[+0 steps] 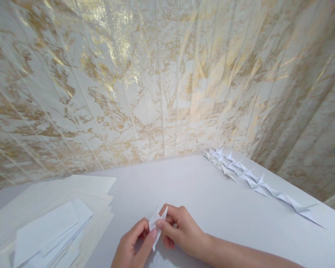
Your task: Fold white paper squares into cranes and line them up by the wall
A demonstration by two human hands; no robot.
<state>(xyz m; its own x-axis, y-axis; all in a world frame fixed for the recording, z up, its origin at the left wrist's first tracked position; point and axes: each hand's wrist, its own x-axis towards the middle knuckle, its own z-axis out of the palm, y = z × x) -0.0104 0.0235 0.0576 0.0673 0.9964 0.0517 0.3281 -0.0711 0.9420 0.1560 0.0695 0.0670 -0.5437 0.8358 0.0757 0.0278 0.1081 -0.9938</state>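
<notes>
Between both hands, just above the white table (145, 186), is a small piece of folded white paper (154, 222) with pointed tips sticking up and one point hanging down. My left hand (135, 242) pinches its lower left side between thumb and forefinger. From the right, my right hand (181, 229) grips the same paper, thumb in front and forefinger behind the upper tip. Fingers cover part of the folds, so its full shape does not show.
Several folded paper cranes (245, 173) stand in rows along the table's right edge. On the left lie large cream sheets (100, 182) with smaller white sheets (50, 232) stacked on top. Behind the table hangs a white and gold patterned curtain (156, 93).
</notes>
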